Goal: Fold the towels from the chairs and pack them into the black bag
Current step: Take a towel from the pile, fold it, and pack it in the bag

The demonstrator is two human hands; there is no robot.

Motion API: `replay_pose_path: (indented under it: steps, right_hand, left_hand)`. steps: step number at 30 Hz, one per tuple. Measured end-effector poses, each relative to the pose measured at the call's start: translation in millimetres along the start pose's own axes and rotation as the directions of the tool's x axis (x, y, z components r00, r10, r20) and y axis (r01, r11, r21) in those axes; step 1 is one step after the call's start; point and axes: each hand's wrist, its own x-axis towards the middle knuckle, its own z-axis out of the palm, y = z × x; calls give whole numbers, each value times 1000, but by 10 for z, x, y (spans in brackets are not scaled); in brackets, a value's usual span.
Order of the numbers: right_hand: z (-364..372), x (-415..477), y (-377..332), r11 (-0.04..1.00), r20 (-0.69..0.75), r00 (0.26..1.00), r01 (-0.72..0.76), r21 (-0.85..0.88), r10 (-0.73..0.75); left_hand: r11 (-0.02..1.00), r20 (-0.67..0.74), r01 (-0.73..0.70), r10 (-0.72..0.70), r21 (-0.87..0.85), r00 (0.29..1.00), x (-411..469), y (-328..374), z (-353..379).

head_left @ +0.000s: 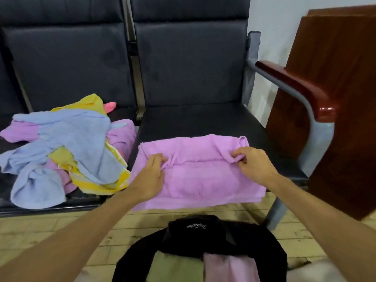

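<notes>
two hands are clamped on the pink towel (195, 174), well apart: a ridge is pinched by the left hand (151, 176) toward its left end and by the right hand (254, 163) at its right. the towel is spread on the chair seat (203, 121), long axis left to right, equally near both hands. plush, partly folded, near edge overhanging; the black bag (203, 239) is seen on the floor below.

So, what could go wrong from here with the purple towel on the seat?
The purple towel overhangs the front edge of the seat; pulling the fold might slide it onto the floor.
The left hand and right hand pinch only two spots, so the fold could end crooked.
The black bag lies slumped on the floor, which may hinder packing.
</notes>
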Motion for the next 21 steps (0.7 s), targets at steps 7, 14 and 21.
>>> replay_pose_path:
  steps: [7, 14, 21]
  right_hand:
    - [181, 271, 3, 1000, -48, 999, -1, 6, 1]
    - [221, 360, 57, 1000, -130, 991, 19, -25, -22]
    - [10, 227, 111, 996, -321, 943, 69, -51, -82]
  left_hand:
    - [997, -33, -42, 44, 62, 998, 307, -6, 82]
    - [1000, -182, -5, 0, -29, 983, 319, -13, 14]
    - [993, -340, -29, -11, -112, 940, 146, 194, -318]
